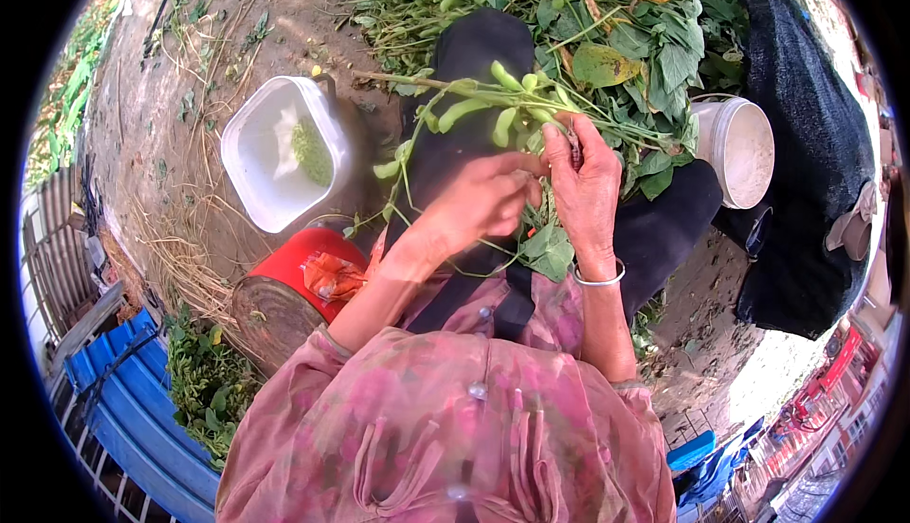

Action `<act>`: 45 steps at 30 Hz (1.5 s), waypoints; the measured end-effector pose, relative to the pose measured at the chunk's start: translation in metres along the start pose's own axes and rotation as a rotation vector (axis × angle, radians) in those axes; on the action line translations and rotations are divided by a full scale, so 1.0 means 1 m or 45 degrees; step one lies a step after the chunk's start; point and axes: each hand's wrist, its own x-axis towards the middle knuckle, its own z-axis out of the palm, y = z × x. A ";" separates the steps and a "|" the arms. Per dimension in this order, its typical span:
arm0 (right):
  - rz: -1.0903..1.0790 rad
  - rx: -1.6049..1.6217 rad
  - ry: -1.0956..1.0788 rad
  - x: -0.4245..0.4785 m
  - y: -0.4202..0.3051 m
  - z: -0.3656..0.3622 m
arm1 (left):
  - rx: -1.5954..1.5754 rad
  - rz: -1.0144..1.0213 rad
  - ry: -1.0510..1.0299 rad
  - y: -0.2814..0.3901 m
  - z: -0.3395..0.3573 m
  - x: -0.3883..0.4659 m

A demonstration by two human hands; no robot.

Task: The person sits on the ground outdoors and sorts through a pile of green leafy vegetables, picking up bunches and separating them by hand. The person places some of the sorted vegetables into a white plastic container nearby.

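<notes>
My right hand [584, 167], with a silver bangle at the wrist, pinches the leafy stem of a soybean plant between thumb and fingers. Green pods [466, 112] hang along the stem above both hands. My left hand [483, 199] is blurred, its fingertips close beside my right thumb; whether it grips anything is unclear. To the left stands a square white plastic bucket [245, 157] with small green beans [311, 153] in it. A large heap of soybean plants [633, 32] with pods and leaves lies beyond my knees.
A red container [284, 256] with an orange plastic bag [330, 277] is near my left elbow, beside a round wooden-looking surface [274, 320]. A round white bucket [743, 153] and black cloth [789, 238] are on the right. Dry stalks [188, 267] litter the earth ground.
</notes>
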 end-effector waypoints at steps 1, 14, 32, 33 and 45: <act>-0.057 -0.040 0.007 -0.001 -0.002 0.002 | 0.156 0.007 0.048 -0.010 0.003 -0.004; 0.011 -0.129 -0.136 -0.034 0.007 0.004 | -0.102 0.229 0.187 0.007 0.011 0.020; 0.759 0.573 -1.180 0.002 0.013 -0.044 | 0.103 0.155 0.171 0.010 0.007 0.015; 0.749 0.531 -1.206 0.004 0.014 -0.045 | 0.085 0.113 0.111 0.012 0.003 0.015; 0.812 0.658 -1.165 0.010 0.018 -0.052 | 0.434 0.212 0.091 0.005 -0.006 0.010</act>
